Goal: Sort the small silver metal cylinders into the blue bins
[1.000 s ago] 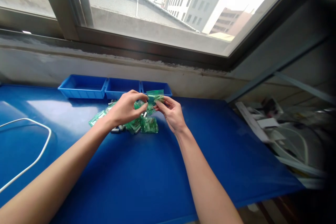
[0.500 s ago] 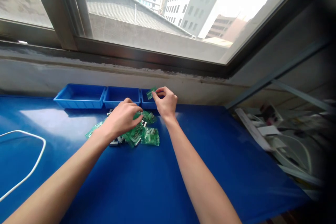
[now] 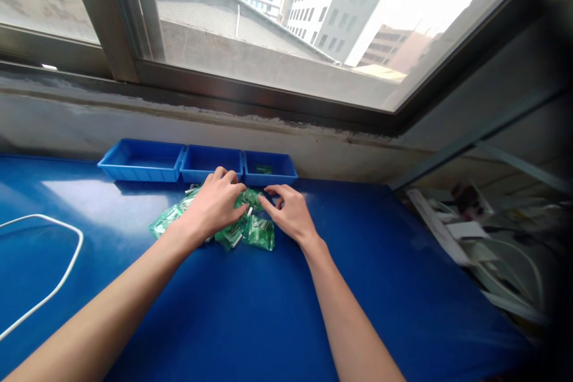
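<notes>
A heap of small green see-through packets, with silver and dark pieces among them, lies on the blue table. Over its middle is my left hand, fingers bent and thumb apart, hiding part of the heap; no packet is plainly gripped. My right hand is at the heap's right edge, thumb and fingers parted around nothing, the fingertips close to the packets. Just behind, the right blue bin has a green packet lying inside.
Left of that bin stand a middle blue bin and a left blue bin, in a row along the wall under the window. A white cable curves over the table's left side. Shelving with clutter stands beyond the right edge.
My right hand has let go of a green packet in the right bin and come back down to the heap. My left hand stays over the heap. The view has shifted slightly.
</notes>
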Tool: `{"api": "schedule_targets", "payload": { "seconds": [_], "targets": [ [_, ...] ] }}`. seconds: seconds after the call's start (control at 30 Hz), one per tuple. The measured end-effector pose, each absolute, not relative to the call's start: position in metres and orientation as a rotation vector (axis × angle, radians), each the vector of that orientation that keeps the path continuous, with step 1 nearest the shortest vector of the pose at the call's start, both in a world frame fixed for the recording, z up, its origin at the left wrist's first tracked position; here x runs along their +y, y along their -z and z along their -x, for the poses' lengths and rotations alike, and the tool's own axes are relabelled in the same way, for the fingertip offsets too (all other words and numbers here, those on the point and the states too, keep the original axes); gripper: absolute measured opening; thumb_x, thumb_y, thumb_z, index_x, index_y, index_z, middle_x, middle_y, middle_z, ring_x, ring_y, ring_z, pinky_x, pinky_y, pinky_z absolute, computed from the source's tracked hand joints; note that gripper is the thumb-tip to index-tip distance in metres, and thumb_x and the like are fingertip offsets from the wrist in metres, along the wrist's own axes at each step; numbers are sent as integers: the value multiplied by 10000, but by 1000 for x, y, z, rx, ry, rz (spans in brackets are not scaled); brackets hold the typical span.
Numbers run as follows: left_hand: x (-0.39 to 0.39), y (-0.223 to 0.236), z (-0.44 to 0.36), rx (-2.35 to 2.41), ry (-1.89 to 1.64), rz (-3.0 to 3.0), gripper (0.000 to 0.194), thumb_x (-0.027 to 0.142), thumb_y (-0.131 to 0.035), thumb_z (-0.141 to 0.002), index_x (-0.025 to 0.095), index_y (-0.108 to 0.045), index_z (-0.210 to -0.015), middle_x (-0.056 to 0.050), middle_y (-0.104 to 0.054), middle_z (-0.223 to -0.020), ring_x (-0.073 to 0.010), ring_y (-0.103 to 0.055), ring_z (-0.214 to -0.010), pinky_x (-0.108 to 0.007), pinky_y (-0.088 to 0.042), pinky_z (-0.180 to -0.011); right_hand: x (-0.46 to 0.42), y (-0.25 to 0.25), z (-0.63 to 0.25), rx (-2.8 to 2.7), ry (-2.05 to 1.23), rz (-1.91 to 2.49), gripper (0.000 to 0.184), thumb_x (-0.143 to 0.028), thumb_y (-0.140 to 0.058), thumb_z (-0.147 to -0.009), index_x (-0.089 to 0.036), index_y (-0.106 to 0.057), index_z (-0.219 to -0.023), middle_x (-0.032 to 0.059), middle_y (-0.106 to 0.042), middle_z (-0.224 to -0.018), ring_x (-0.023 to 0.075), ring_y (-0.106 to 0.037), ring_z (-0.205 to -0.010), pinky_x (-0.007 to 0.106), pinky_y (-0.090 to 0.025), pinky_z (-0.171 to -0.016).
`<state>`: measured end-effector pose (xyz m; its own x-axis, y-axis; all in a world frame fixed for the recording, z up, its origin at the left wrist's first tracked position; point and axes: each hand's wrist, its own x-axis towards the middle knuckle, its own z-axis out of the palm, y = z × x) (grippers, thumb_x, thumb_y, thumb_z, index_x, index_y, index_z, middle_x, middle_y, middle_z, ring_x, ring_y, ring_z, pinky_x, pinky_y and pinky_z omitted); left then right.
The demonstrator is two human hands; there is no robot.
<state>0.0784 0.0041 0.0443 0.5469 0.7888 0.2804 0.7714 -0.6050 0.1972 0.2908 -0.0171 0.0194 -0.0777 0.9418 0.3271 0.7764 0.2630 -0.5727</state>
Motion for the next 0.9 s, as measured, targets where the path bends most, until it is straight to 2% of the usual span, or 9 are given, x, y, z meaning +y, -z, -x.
{"api": "schedule_targets", "payload": {
  "seconds": [0.07, 0.13, 0.33, 0.5, 0.63, 0.73, 0.83, 0.9],
  "targets": [
    [4, -46, -76, 1390, -504, -2722, 343, 407, -630, -889, 183, -739, -1125, -147, -651, -1086, -345, -509, -1103, -474, -485, -925, -20, -16, -289, -1921, -335, 1570, 414, -530, -666, -866, -242, -703, -1162, 86, -723, -1088, 180, -627, -713, 328, -496, -698],
    [4, -49, -74, 1398, -470, -2726, 381, 419, -634, -888, 189, -722, -1179, -146, -665, -1124, -352, -508, -1124, -478, -482, -938, -20, -13, -284, -1927, -356, 1574, 493, -540, -706, -831, -260, -670, -1236, 84, -723, -1126, 196, -643, -765, 337, -505, -725],
    [1, -54, -73, 1348, -399, -2710, 435, 417, -580, -936, 181, -680, -1288, -137, -716, -1134, -357, -525, -1139, -483, -470, -966, -15, -7, -275, -1794, -445, 1560, 528, -465, -798, -741, -228, -676, -1196, 69, -742, -1016, 251, -666, -969, 392, -512, -895],
    [1, -53, -75, 1354, -390, -2671, 406, 396, -592, -918, 186, -708, -1246, -132, -730, -1132, -378, -525, -1163, -501, -466, -948, -16, -6, -276, -1736, -483, 1534, 569, -352, -795, -716, -267, -638, -1257, 35, -752, -987, 227, -704, -924, 358, -543, -853],
    [2, -49, -75, 1352, -441, -2633, 374, 396, -586, -916, 219, -723, -1216, -120, -731, -1153, -385, -510, -1185, -514, -460, -936, -21, -10, -274, -1791, -375, 1515, 483, -289, -678, -814, -277, -622, -1294, 28, -761, -945, 225, -716, -835, 365, -557, -825],
    [2, -48, -76, 1363, -434, -2617, 376, 392, -584, -918, 216, -722, -1219, -130, -735, -1141, -395, -503, -1196, -534, -458, -934, -22, -12, -273, -1814, -306, 1487, 401, -229, -599, -857, -257, -653, -1254, 46, -761, -960, 233, -722, -844, 375, -551, -858],
    [0, -49, -76, 1376, -417, -2617, 384, 386, -577, -925, 212, -712, -1239, -136, -735, -1153, -399, -500, -1206, -544, -459, -935, -21, -13, -273, -1687, -359, 1445, 318, -268, -609, -880, -245, -677, -1189, 48, -760, -943, 224, -722, -824, 355, -559, -825],
    [-1, -49, -77, 1378, -407, -2618, 381, 386, -569, -930, 209, -713, -1235, -134, -735, -1159, -404, -500, -1208, -553, -458, -939, -20, -14, -273, -1539, -440, 1412, 298, -334, -647, -877, -246, -668, -1161, 28, -747, -853, 200, -700, -733, 325, -559, -733]
  ]
}}
